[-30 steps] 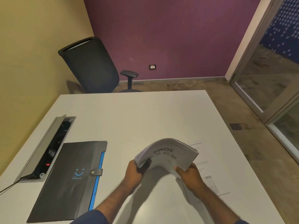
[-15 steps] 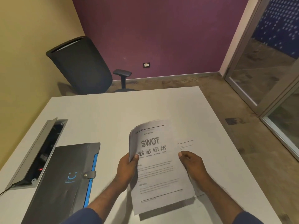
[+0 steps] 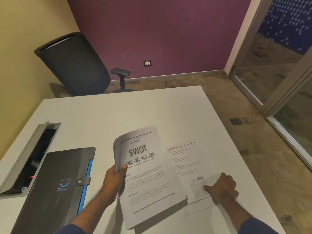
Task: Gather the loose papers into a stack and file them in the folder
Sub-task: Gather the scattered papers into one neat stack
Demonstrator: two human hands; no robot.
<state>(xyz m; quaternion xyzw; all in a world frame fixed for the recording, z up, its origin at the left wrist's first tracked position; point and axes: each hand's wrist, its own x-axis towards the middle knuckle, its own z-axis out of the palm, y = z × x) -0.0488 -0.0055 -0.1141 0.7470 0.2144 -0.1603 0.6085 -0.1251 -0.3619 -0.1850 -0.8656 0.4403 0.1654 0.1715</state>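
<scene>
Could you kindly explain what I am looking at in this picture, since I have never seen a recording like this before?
There is no machine here: a person wears a wide-angle camera on the head, so you look forward and down at their own two hands over a white table.

The left hand grips a stack of papers at its left edge, thumb on the top page, which is headed SWOT. The right hand rests on a loose printed sheet lying flat on the table, just right of the stack.

At the left lies a dark folder with a snap tab and blue edge; it looks closed. Beside that, an open cable hatch is set into the tabletop. An office chair stands beyond the table.
</scene>
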